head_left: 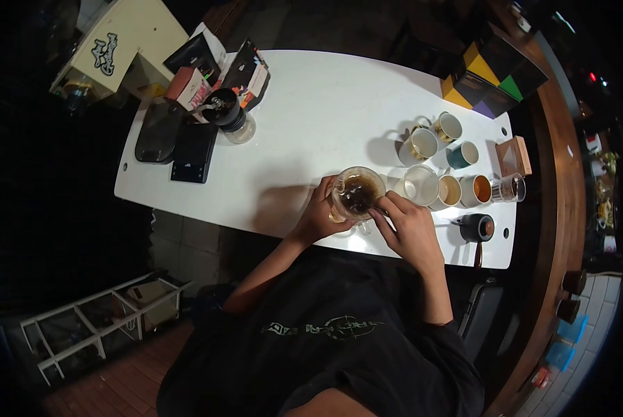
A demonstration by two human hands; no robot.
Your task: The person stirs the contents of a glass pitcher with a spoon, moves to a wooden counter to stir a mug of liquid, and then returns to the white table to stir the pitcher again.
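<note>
My left hand [318,212] is wrapped around the side of a clear glass cup [338,191] near the front edge of the white table. Dark brown liquid [359,192], like coffee, fills part of the cup, with light glints on its surface. At the cup's right rim, my right hand [407,226] is closed in a pinch, its fingertips over the edge of the liquid. What those fingers hold, if anything, is hidden. Just to the right of the cup stands a wide white cup [421,185].
Several cups, including a teal one [463,155], and a clear glass [509,188] crowd the right side of the white table [311,104]. Near them lies a black-headed tool [476,227]. A hand coffee grinder [236,121], a black scale [192,153] and bags stand left.
</note>
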